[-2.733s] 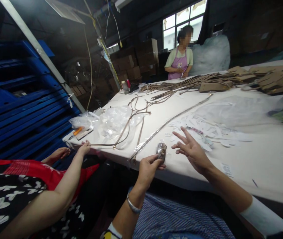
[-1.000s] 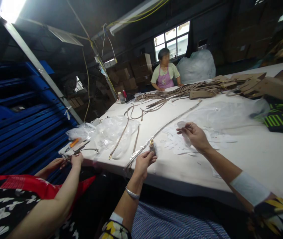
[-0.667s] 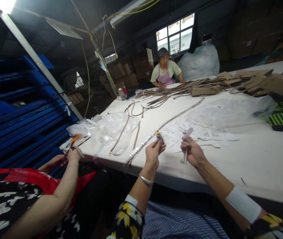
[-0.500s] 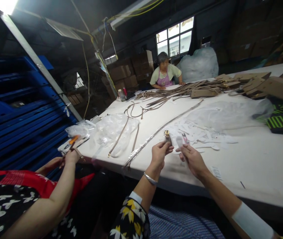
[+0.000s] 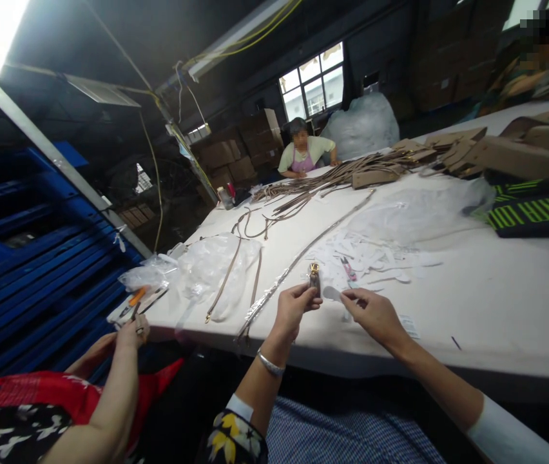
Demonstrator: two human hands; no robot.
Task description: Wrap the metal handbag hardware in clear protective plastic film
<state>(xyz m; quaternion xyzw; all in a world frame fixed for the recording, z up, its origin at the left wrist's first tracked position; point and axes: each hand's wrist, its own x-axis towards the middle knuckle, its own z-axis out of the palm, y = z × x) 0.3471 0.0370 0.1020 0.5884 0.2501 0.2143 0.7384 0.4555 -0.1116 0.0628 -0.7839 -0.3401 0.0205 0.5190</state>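
The left hand [image 5: 292, 310] pinches a brown bundle [image 5: 314, 281] roughly upright over the near side of the table [image 5: 497, 296], its gold clasp [image 5: 314, 267] clear above the fingertips. The right hand [image 5: 375, 317] pinches the end of a white tag [image 5: 332, 294] close beside it; whether tag and bundle touch cannot be told. A low, firm left grip should suit, leaving the clasp free, with a light hold on the tag to avoid creasing, both well clear of the pink snips [image 5: 348, 268]
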